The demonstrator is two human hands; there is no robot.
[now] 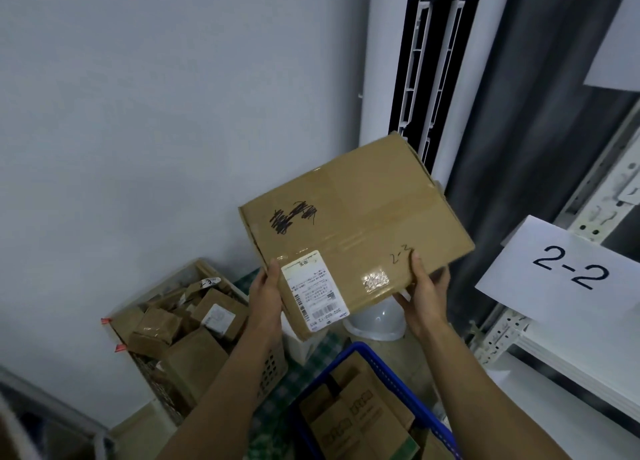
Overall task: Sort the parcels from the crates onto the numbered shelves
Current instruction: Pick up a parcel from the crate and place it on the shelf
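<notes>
Parcel (356, 231), a flat taped cardboard box, was held up and tilted between both my hands, clear of crates and shelves. My left hand (266, 296) gripped its near left corner, at 7 o'clock of the box, thumb on top beside the shipping label (315, 289). My right hand (424, 293) gripped the near right edge at 5 o'clock, thumb on top and fingers curled beneath.

A handwritten mark (401, 253) by my right thumb appeared to read 2-3; I could not confirm the last figure. A sign (568, 269) reading 2-2 hung at 3 o'clock of the parcel, on the white shelf (571, 373).

The grey crate (273, 366) at 7 o'clock held many small parcels, and the blue crate (381, 359) at 6 o'clock held several more.

Judgement: sorting was far from finished. This parcel was out of its crate but not shelved. Its mark did not seem to match the nearest sign, so the correct shelf was yet to be found.
</notes>
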